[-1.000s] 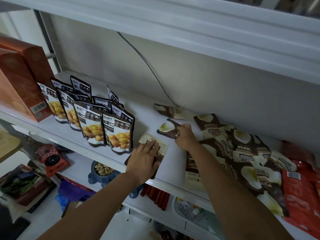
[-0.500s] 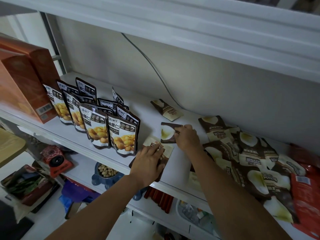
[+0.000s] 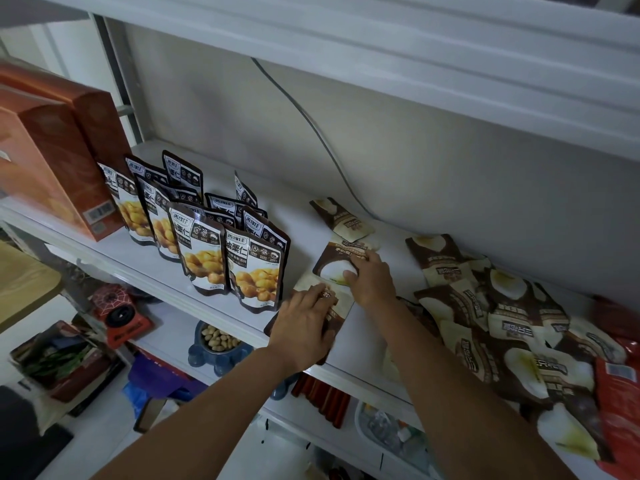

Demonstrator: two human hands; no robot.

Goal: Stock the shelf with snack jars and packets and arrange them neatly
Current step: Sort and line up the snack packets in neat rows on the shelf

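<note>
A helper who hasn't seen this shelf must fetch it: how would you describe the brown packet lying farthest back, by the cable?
Follow the grey cable down the back wall to the white shelf. A brown-and-cream packet lies flat there, just beyond the right hand. Unlike the next packet, no hand touches it, and it lies apart from the heap at the right.

Bare left hand (image 3: 304,327), right hand (image 3: 372,280), forearms (image 3: 460,386).

White shelf (image 3: 284,216): orange boxes (image 3: 59,161) left, chestnut packets (image 3: 204,251) upright, brown packets (image 3: 502,313) flat, red packets (image 3: 620,410) right.
</note>
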